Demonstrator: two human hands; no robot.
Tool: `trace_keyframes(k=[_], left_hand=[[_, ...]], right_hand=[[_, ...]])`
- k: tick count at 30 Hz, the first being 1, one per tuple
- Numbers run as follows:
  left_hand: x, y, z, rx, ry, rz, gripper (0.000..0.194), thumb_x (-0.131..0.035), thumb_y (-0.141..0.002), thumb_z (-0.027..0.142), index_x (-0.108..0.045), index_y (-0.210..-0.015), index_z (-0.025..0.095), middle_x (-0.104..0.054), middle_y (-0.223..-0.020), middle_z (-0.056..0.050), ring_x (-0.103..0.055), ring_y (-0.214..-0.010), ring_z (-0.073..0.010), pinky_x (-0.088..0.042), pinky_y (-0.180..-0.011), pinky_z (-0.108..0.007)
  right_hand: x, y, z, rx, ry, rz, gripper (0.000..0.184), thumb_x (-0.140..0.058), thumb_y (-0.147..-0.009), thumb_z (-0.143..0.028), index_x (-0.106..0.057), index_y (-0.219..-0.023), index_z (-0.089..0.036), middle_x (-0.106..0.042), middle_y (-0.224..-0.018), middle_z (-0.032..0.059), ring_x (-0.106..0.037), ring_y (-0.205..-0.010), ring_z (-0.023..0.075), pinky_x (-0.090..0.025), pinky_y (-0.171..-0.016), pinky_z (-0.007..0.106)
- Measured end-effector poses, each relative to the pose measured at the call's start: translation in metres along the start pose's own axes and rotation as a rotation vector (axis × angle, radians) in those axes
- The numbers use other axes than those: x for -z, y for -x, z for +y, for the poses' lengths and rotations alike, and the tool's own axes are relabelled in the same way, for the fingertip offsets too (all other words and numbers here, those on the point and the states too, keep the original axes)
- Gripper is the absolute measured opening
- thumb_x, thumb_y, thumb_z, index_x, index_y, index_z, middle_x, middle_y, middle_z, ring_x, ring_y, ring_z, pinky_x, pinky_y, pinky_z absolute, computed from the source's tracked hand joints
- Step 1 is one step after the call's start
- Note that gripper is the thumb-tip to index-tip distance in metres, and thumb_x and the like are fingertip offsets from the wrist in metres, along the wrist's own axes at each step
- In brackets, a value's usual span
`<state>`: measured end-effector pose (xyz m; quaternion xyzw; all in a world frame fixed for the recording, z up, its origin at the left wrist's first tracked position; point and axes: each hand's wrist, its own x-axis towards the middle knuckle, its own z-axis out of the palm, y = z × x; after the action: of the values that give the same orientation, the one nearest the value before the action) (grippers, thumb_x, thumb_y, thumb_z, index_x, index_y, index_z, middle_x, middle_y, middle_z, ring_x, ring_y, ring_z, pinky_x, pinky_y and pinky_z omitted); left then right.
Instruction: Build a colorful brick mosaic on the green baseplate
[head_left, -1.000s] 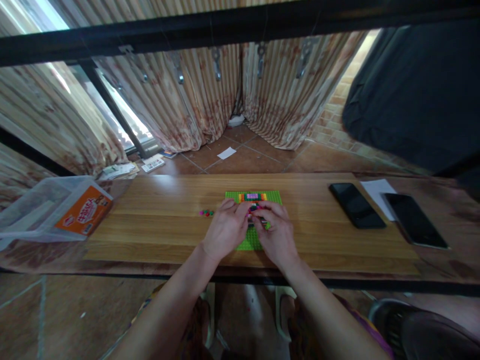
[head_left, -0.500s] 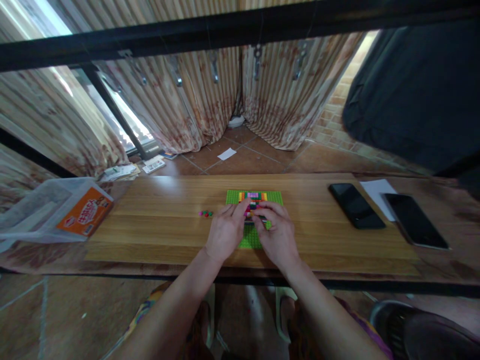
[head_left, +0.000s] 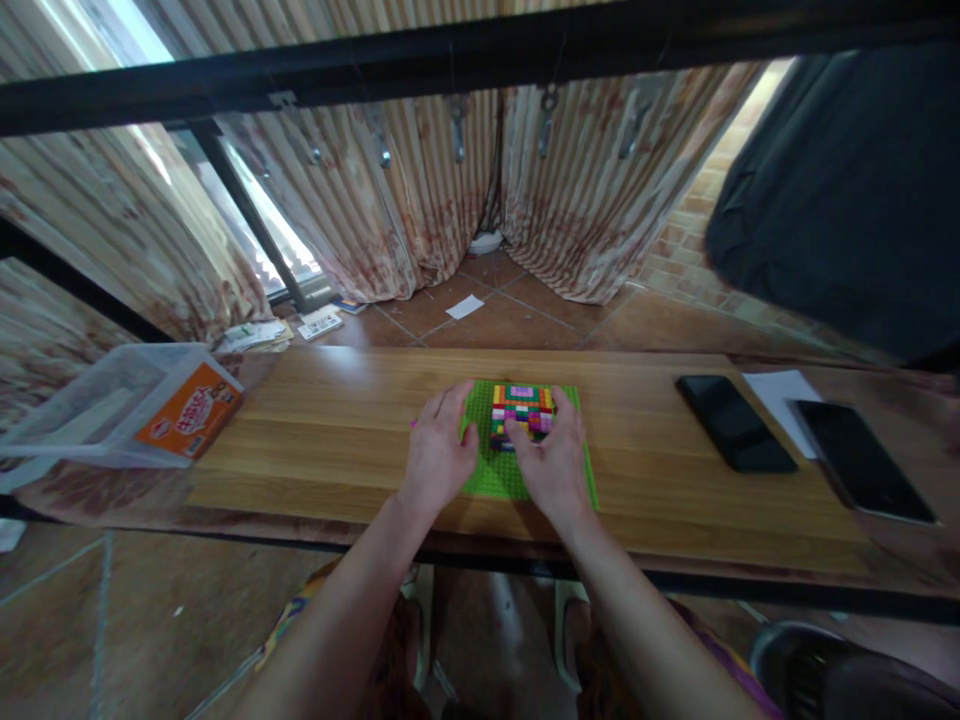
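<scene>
A multicoloured toy brick build (head_left: 522, 405) stands on a green baseplate (head_left: 501, 484) in the middle of the wooden board. My right hand (head_left: 553, 462) grips the build at its near right corner, thumb on the front and fingers along the right side. Its lower right part is hidden behind that hand. My left hand (head_left: 442, 445) is open at the baseplate's left edge, thumb apart from the fingers and apart from the build. Only a bit of a pink piece (head_left: 413, 424) shows beyond the left hand.
The wooden board (head_left: 322, 430) lies on a cloth-covered table. A clear plastic bin (head_left: 97, 410) with an orange label stands at the left. Toward the right lie a black phone (head_left: 735, 423), a white paper (head_left: 780, 395) and a second phone (head_left: 862, 458). A dark rail (head_left: 480, 65) crosses above.
My left hand has drawn away from the build to the left and opened. The build's top and front now show more. The whole view has shifted slightly.
</scene>
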<state>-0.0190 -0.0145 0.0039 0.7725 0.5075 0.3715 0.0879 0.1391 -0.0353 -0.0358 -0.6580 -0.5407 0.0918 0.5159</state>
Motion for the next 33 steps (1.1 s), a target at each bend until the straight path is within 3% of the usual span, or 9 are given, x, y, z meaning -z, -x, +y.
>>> trace_keyframes(k=[4,8,11,19,26,33], left_hand=[[0.013,-0.005,-0.031,0.141,-0.111,0.047,0.053,-0.057,-0.080,0.007,-0.055,-0.132,0.018,-0.071,-0.116,-0.010,-0.069,-0.096,-0.0200,-0.058,-0.091,-0.037],[0.022,-0.004,-0.065,0.263,-0.260,-0.116,0.041,-0.058,-0.080,0.009,-0.064,-0.120,0.014,-0.073,-0.106,-0.013,-0.070,-0.095,-0.0236,-0.057,-0.089,-0.038],[0.022,-0.001,-0.076,0.283,-0.305,-0.252,0.036,-0.055,-0.082,0.006,-0.068,-0.115,0.013,-0.075,-0.100,-0.013,-0.070,-0.096,-0.0238,-0.057,-0.089,-0.038],[0.017,-0.004,-0.071,0.185,-0.188,-0.354,0.037,-0.057,-0.075,-0.001,-0.073,-0.102,0.017,-0.072,-0.098,-0.008,-0.070,-0.092,-0.0195,-0.056,-0.091,-0.036],[0.016,-0.002,-0.068,0.204,-0.171,-0.390,0.018,-0.062,-0.080,0.007,-0.075,-0.088,0.018,-0.069,-0.090,-0.005,-0.067,-0.084,-0.0167,-0.055,-0.085,-0.030],[0.016,-0.002,-0.064,0.243,-0.178,-0.403,0.021,-0.060,-0.083,0.006,-0.076,-0.088,0.018,-0.071,-0.087,-0.005,-0.066,-0.078,-0.0166,-0.054,-0.079,-0.029]], right_hand=[[-0.004,0.001,0.002,-0.028,-0.032,-0.014,0.070,-0.063,-0.088,-0.052,-0.045,-0.143,-0.013,-0.057,-0.132,0.0217,-0.055,-0.123,0.0339,-0.043,-0.105,0.056],[-0.002,0.001,0.002,-0.028,-0.046,-0.039,0.071,-0.063,-0.088,-0.052,-0.046,-0.143,-0.011,-0.057,-0.133,0.0230,-0.056,-0.121,0.0334,-0.045,-0.104,0.054],[-0.002,0.000,0.002,0.000,-0.037,-0.025,0.068,-0.063,-0.088,-0.051,-0.049,-0.141,-0.012,-0.058,-0.132,0.0214,-0.055,-0.121,0.0330,-0.044,-0.105,0.054],[-0.001,0.001,0.010,-0.009,-0.068,-0.111,0.062,-0.062,-0.089,-0.052,-0.053,-0.140,-0.018,-0.057,-0.131,0.0188,-0.056,-0.119,0.0317,-0.047,-0.102,0.056],[0.003,0.004,0.003,-0.015,-0.098,-0.171,0.058,-0.062,-0.089,-0.055,-0.060,-0.133,-0.019,-0.057,-0.129,0.0174,-0.057,-0.118,0.0305,-0.047,-0.103,0.054],[0.011,0.007,-0.006,-0.021,-0.101,-0.164,0.052,-0.060,-0.091,-0.053,-0.062,-0.129,-0.017,-0.060,-0.127,0.0180,-0.061,-0.113,0.0291,-0.048,-0.103,0.054]])
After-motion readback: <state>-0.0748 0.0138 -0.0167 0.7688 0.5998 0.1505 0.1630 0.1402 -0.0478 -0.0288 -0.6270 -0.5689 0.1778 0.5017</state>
